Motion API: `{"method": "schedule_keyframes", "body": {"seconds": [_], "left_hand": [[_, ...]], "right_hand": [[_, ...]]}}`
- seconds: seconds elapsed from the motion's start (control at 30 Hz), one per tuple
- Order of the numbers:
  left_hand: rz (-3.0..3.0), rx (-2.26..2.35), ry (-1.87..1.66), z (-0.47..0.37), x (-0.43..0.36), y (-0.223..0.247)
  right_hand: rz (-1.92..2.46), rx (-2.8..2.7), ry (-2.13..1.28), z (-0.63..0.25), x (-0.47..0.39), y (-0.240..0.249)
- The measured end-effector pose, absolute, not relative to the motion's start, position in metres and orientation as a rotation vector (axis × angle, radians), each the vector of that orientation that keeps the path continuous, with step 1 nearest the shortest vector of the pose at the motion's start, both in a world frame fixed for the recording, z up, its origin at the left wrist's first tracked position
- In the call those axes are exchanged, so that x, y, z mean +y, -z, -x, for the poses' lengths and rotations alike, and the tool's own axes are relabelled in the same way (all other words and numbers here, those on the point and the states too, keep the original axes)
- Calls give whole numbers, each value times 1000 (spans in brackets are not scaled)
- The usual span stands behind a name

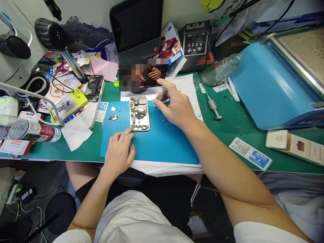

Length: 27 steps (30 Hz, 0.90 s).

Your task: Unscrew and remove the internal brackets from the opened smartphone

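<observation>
An opened phone (139, 113), its inner parts bare inside a pale frame, lies upright on a blue mat (174, 145). At its lower left corner rests the fingertip of my left hand (120, 152), which wears a ring; the fingers are apart and hold nothing. Right of the phone, my right hand (178, 104) pinches a grey screwdriver (163, 93) between thumb and fingers. Below that hand, thin tools show partly on the mat. Left of the phone lie a small metal part (113, 109) and a dark small part (113, 117).
To the right stand another grey screwdriver (214, 107), a glass jar (222, 69) and a blue-covered machine (263, 81). A second opened phone (94, 88), boxes and a water bottle (30, 130) crowd the left. A dark screen (136, 27) stands behind; a microscope arm overhangs the upper left.
</observation>
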<state>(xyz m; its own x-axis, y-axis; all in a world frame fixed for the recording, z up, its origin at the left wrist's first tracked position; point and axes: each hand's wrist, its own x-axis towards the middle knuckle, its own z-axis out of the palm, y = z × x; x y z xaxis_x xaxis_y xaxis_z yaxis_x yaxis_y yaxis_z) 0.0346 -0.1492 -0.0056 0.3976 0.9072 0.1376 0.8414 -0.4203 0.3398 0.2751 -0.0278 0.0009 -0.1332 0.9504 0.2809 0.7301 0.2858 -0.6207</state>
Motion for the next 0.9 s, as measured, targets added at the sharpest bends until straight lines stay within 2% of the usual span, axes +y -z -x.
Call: {"method": "schedule_keyframes", "body": {"seconds": [0.27,0.43,0.6,0.9], "left_hand": [[-2422,1538,-473,-34,-150,5],[-2399,1547,-601,-33,-151,9],[-2356,1548,-661,-33,-151,9],[-2375,1549,-655,-34,-149,10]], "right_hand": [[1511,-1945,-397,-279,-29,-9],[1120,-1761,-421,-268,-32,8],[775,-1867,-612,-244,-42,25],[751,-2025,-614,-232,-41,32]]}}
